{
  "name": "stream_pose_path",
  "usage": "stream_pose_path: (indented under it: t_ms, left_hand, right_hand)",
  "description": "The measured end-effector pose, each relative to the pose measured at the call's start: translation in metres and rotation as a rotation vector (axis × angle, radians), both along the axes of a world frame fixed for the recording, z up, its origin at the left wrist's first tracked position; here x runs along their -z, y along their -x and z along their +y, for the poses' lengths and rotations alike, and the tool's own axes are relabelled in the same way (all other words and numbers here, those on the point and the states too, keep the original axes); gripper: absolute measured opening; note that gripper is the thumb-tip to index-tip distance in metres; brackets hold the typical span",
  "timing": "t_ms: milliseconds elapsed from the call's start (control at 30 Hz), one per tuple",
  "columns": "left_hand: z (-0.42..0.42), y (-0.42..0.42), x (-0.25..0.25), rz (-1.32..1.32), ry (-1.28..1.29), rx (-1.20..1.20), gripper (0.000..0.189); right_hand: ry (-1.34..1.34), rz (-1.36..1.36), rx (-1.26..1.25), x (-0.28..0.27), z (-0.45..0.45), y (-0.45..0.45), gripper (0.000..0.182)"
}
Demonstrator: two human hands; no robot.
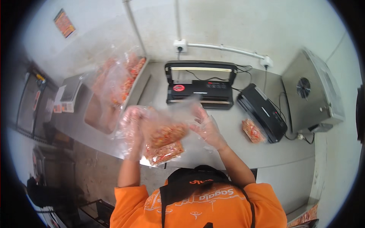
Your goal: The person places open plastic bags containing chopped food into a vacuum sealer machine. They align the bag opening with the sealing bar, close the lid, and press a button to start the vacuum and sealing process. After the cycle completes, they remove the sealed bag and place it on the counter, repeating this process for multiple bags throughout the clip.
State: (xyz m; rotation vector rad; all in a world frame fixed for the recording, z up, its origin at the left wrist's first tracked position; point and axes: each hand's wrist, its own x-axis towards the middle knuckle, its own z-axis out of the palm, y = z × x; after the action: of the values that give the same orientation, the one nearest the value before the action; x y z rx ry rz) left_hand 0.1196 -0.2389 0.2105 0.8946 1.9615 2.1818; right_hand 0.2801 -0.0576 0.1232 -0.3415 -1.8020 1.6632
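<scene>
In clear plastic gloves, both my hands are raised over the stainless steel counter. My left hand (133, 124) grips the left side of a clear plastic bag (168, 134) partly filled with chopped orange and beige food. My right hand (209, 129) is at the bag's other end, thumb and fingers spread around blurred clear film; whether it grips the film I cannot tell. Just below, a second filled bag (166, 155) lies near the counter's front edge. Beyond my hands stands a black vacuum sealer (201, 92) with its lid raised.
Another vacuum sealer (262, 112), lid down, sits at right with a filled bag (252, 131) at its edge. A steel machine (310, 91) with a fan grille stands farther right. At left are loose chopped food (127, 88) under clear plastic and a scale (70, 91). Power cables run behind.
</scene>
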Motion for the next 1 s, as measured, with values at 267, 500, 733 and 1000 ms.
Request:
stream_pose_path:
  t_ms: [267,500,733,1000]
  left_hand:
    - [0.069,-0.096,0.144,-0.28,0.222,0.287,0.032]
    - [0.075,-0.124,0.203,-0.11,0.45,0.137,0.034]
    - [0.079,-0.105,0.168,-0.105,0.811,0.012,0.03]
    - [0.105,-0.083,0.182,-0.257,0.304,0.328,0.037]
  right_hand:
    - [0.064,-0.339,0.22,0.085,0.047,-0.128,0.039]
    - [-0.017,-0.382,0.371,0.127,0.043,-0.128,0.037]
    - [0.13,-0.352,0.386,0.142,0.071,-0.141,0.034]
    - [0.427,-0.094,0.014,0.106,0.094,-0.12,0.034]
